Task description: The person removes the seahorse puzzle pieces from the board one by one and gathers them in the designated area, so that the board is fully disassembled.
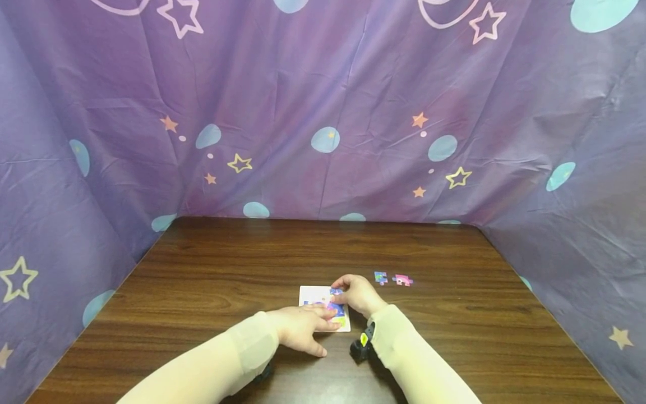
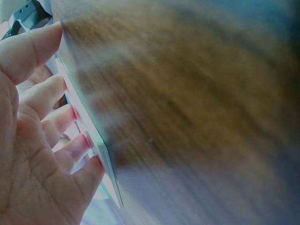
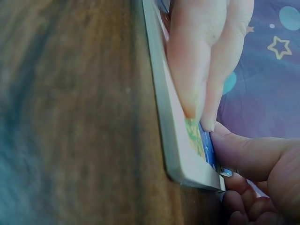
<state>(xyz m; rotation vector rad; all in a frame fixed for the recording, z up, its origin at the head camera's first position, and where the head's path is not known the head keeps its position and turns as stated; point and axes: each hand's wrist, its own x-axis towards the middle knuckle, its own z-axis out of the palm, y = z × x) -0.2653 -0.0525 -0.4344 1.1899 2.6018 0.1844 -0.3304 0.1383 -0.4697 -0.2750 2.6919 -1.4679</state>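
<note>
A small white puzzle board (image 1: 309,293) with colourful pieces set in it lies on the table. My left hand (image 1: 299,327) rests across the board from the left, fingers extended and fingertips on its surface; the thumb points away over the tabletop. At the board's far right corner my right hand (image 1: 362,295) pinches a blue puzzle piece (image 1: 335,291) between thumb and fingers. In the right wrist view that blue piece (image 3: 227,172) shows by the thumb, at the frame's corner, mostly hidden by the fingers. A yellow-green piece (image 3: 194,137) lies under the left fingertips.
Two loose puzzle pieces lie right of the board: a blue-green one (image 1: 381,277) and a pink one (image 1: 402,280). The brown wooden table (image 1: 227,252) reaches back to a purple curtain (image 1: 282,112) with stars, which also hangs at both sides.
</note>
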